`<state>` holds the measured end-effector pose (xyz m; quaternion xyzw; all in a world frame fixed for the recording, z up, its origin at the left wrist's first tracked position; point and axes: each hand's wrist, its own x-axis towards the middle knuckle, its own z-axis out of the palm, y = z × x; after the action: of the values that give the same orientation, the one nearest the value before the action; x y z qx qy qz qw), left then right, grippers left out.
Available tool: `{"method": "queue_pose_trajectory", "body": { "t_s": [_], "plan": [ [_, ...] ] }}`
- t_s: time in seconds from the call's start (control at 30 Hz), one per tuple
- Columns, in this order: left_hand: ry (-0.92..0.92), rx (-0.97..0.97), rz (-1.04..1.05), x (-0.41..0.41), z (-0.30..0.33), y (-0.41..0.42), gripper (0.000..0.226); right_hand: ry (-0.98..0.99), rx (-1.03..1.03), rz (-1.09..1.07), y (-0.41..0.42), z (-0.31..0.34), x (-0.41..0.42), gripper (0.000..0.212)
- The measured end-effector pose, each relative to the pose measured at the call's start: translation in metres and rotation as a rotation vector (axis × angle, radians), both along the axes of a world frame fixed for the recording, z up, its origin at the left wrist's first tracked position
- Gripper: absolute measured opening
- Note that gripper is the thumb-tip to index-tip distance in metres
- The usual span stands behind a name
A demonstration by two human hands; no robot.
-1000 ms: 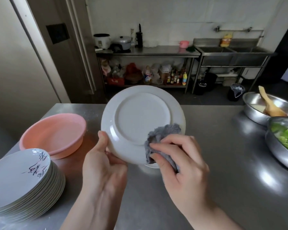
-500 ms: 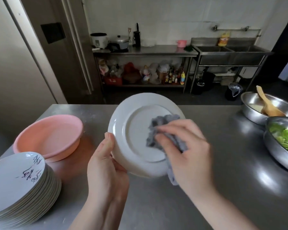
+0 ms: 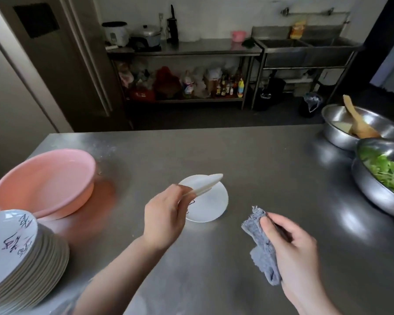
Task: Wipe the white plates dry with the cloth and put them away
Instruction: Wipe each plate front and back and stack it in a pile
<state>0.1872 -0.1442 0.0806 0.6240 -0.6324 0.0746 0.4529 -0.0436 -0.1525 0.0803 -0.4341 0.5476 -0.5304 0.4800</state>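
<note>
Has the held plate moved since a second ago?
Yes. The left hand has lowered the held plate from upright at chest height to edge-on over the plate on the steel table, right of the pink basin.

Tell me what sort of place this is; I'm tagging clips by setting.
Most likely a commercial or canteen kitchen: a long stainless steel worktable, a steel double sink against the back wall, and a tall stack of white plates beside large steel mixing bowls.

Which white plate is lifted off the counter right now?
The plate pinched by the left hand, tilted edge-on; the others lie flat.
</note>
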Motion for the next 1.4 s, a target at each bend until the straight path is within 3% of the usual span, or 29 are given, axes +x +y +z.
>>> {"method": "queue_pose_trajectory", "body": {
  "t_s": [0.1,0.33,0.63,0.77,0.97,1.07,1.2,1.33,1.4],
  "plan": [
    [-0.151,0.014,-0.061,0.004,-0.025,-0.030,0.031,0.069,0.014,-0.016,0.003,-0.008,-0.005,0.020],
    [-0.238,0.042,-0.062,0.006,-0.065,-0.070,0.030,0.170,0.015,-0.075,0.010,-0.020,-0.028,0.031],
    [-0.254,0.108,-0.206,-0.003,-0.122,-0.063,0.026,0.149,0.017,-0.028,0.007,-0.031,-0.029,0.016],
    [-0.096,0.264,-0.169,-0.008,-0.132,-0.062,0.005,0.139,0.026,0.012,0.008,-0.039,-0.024,0.018],
    [0.086,0.593,-0.101,-0.011,-0.142,-0.066,0.014,0.138,0.041,0.027,0.010,-0.044,-0.025,0.024],
    [0.084,0.690,-0.090,-0.010,-0.141,-0.067,0.019,0.133,0.052,0.035,0.013,-0.044,-0.026,0.024],
    [0.082,0.673,-0.035,-0.019,-0.122,-0.055,0.028,0.139,0.030,0.077,0.016,-0.040,-0.022,0.016],
    [0.428,0.642,0.095,-0.031,-0.107,0.002,0.025,0.138,-0.028,0.211,0.015,-0.034,-0.012,0.017],
    [0.489,0.616,0.157,-0.032,-0.100,0.039,0.024,0.171,-0.096,0.300,0.015,-0.031,-0.001,0.019]
  ]
}}
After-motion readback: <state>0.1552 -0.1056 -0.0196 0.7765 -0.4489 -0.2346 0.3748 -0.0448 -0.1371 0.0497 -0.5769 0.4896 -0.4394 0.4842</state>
